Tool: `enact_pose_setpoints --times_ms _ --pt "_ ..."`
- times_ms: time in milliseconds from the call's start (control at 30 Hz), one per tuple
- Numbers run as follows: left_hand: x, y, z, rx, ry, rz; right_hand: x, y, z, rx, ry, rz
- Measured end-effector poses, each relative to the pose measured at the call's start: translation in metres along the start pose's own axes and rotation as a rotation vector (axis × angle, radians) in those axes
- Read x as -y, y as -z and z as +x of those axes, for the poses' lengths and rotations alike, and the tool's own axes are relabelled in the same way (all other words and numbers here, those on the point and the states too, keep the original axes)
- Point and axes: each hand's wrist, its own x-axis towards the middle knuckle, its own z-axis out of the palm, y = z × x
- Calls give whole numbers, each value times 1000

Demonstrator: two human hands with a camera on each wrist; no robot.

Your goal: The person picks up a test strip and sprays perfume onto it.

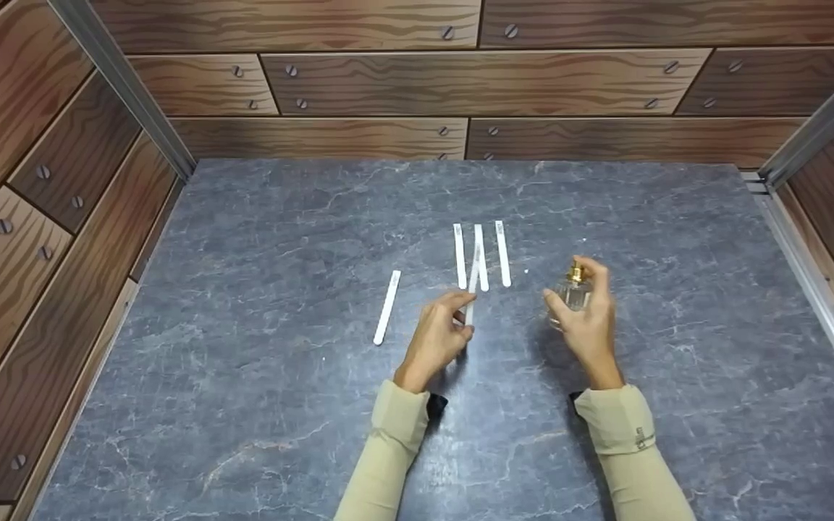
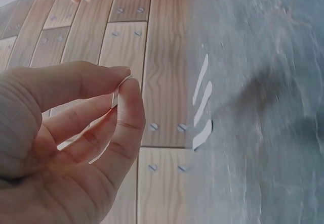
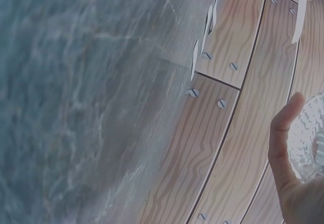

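My left hand (image 1: 435, 336) pinches a white paper test strip (image 1: 470, 307) between thumb and fingers, above the table. In the left wrist view this strip (image 2: 116, 96) shows nearly edge-on at the fingertips. To the right, my right hand (image 1: 592, 325) grips a clear glass perfume bottle (image 1: 573, 295) with a gold spray top (image 1: 575, 271). One finger of that hand reaches over the top. The right wrist view shows the bottle's faceted glass (image 3: 306, 138) beside the thumb. Between the bottle and the held strip there is a gap.
Three more white strips (image 1: 504, 257) lie side by side beyond the hands on the grey marbled table (image 1: 279, 304). A separate strip (image 1: 386, 310) lies left of my left hand. Wood-patterned walls (image 1: 388, 83) and metal frame rails (image 1: 822, 304) enclose the table.
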Motion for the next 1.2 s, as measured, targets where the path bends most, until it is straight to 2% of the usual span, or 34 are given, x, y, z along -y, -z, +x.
enact_pose_setpoints --times_ms 167,433,567,833,1000,1200 --pt "-4 -4 -1 27 0 10 1 0 -1 -3 1 -5" --pt "-2 -5 -1 20 -12 20 4 1 -1 -22 -41 47" --pt "-2 -5 -2 31 -11 22 5 1 -1 -20 -37 61" --pt "-3 -4 -2 35 -13 54 7 1 -2 -11 10 6" --pt "-4 -4 -1 36 0 31 7 2 -1 -26 -23 -27" --pt "0 -2 0 27 -14 43 4 1 -1 -49 -42 11"
